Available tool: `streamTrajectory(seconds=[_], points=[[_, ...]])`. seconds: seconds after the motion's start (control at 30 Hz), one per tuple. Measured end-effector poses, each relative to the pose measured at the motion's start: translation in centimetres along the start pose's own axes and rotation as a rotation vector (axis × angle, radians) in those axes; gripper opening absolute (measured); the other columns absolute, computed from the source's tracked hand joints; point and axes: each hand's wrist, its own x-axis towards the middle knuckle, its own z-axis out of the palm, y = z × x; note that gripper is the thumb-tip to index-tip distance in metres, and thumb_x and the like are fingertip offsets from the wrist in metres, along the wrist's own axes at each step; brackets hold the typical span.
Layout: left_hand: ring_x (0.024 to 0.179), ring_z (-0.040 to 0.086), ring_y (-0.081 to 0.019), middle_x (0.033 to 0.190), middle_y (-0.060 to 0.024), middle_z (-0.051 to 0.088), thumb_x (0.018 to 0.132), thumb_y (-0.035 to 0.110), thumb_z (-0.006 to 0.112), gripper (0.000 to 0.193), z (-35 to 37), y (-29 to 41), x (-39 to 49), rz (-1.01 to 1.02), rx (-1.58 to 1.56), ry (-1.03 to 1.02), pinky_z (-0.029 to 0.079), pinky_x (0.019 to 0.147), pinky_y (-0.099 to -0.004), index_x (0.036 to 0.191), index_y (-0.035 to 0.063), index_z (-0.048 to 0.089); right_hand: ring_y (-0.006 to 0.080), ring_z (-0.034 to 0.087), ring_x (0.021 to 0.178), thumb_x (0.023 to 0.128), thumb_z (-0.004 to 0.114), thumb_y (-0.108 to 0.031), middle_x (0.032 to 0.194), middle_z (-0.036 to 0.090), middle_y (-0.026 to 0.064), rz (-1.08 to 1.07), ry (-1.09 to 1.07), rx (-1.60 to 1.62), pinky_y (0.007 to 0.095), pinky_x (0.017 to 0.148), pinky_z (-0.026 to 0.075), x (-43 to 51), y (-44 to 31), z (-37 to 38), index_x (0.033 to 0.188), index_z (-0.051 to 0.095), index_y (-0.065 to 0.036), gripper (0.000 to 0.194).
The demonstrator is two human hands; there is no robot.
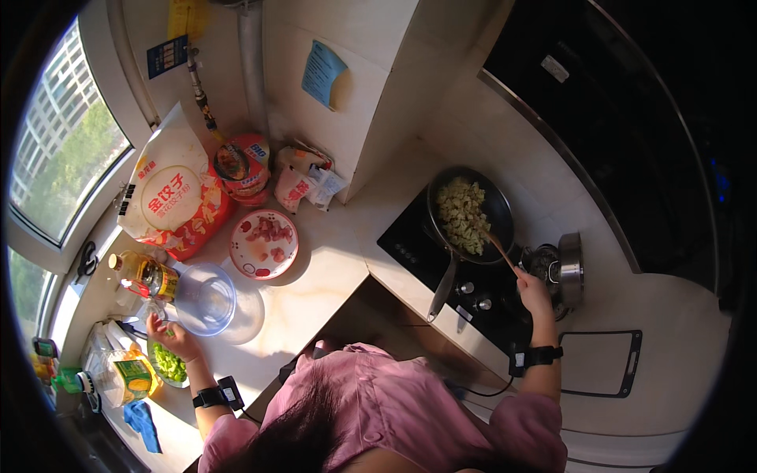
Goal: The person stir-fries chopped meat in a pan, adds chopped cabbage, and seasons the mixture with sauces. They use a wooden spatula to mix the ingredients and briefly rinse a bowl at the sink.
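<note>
My right hand (pixel 534 291) grips the handle of a wooden spatula (pixel 501 248). The spatula's far end rests among chopped pale yellow-green food (pixel 462 216) inside a dark frying pan (pixel 502 222) on the black hob. My left hand (pixel 174 342) is raised over the edge of a plate of chopped green vegetable (pixel 169 362), its fingers partly curled. A bit of green shows at the fingers; whether they hold it is unclear. Close by stand a clear plastic bowl (pixel 207 300) and a bottle of yellow oil (pixel 142 273). Pieces of raw meat (pixel 272 230) lie on a red-rimmed plate (pixel 235 245).
A metal pot (pixel 571 269) stands on the hob's right side, near a black-edged board (pixel 630 372). A large flour bag (pixel 171 195), a red tub (pixel 251 171) and small packets (pixel 293 188) line the back left. A blue cloth (pixel 142 423) lies by the sink (pixel 89 437).
</note>
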Motion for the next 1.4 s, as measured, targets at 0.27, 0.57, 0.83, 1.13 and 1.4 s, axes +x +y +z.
streamTrajectory(seconds=[0.27, 0.57, 0.83, 1.13, 1.4], points=[[0.094, 0.051, -0.0295, 0.114, -0.0151, 0.048, 0.067, -0.009, 0.047, 0.048, 7.3, 8.9, -10.6, 0.033, -0.145, -0.815, 0.043, 0.082, -0.0349, 0.113, 0.0039, 0.048, 0.0295, 0.062, 0.075, 0.086, 0.051, -0.022, 0.086, 0.064, 0.0130, -0.070, -0.289, -0.021, 0.0370, 0.065, 0.048, 2.0, -2.3, -1.2, 0.111, 0.062, -0.023, 0.028], [0.129, 0.023, -0.0431, 0.138, -0.0285, 0.022, 0.056, 0.025, 0.079, 0.094, 7.7, 8.4, -19.0, 0.179, 0.347, -1.417, 0.028, 0.105, -0.0433, 0.133, -0.0015, 0.031, 0.0336, 0.059, 0.089, 0.088, 0.046, -0.027, 0.097, 0.063, 0.0145, -0.001, -0.058, -0.117, 0.0430, 0.075, 0.048, 9.4, -3.0, 3.9, 0.115, 0.060, -0.025, 0.030], [0.134, 0.010, -0.0441, 0.143, -0.0301, 0.009, 0.049, 0.035, 0.084, 0.116, 8.3, 7.8, -20.5, 0.208, 0.569, -1.501, 0.021, 0.107, -0.0497, 0.136, -0.0075, 0.020, 0.0318, 0.060, 0.090, 0.089, 0.048, -0.022, 0.100, 0.064, 0.0136, -0.060, -0.008, 0.042, 0.0397, 0.075, 0.048, 14.6, -2.0, 0.2, 0.116, 0.060, -0.017, 0.029], [0.135, 0.007, -0.0436, 0.144, -0.0283, 0.006, 0.049, 0.034, 0.085, 0.119, 8.9, 8.1, -20.8, 0.197, 0.691, -1.555, 0.026, 0.105, -0.0526, 0.137, -0.0064, 0.017, 0.0307, 0.060, 0.089, 0.088, 0.047, -0.023, 0.097, 0.064, 0.0133, -0.043, -0.119, 0.007, 0.0380, 0.075, 0.047, 12.2, -0.8, 0.6, 0.115, 0.060, -0.022, 0.030], [0.135, 0.007, -0.0428, 0.145, -0.0278, 0.007, 0.050, 0.034, 0.085, 0.118, 8.7, 8.3, -20.7, 0.181, 0.673, -1.547, 0.026, 0.105, -0.0521, 0.137, -0.0062, 0.016, 0.0339, 0.059, 0.090, 0.088, 0.047, -0.021, 0.097, 0.063, 0.0153, 0.041, -0.059, -0.094, 0.0423, 0.075, 0.047, 13.5, 1.0, 4.5, 0.116, 0.060, -0.022, 0.031]])
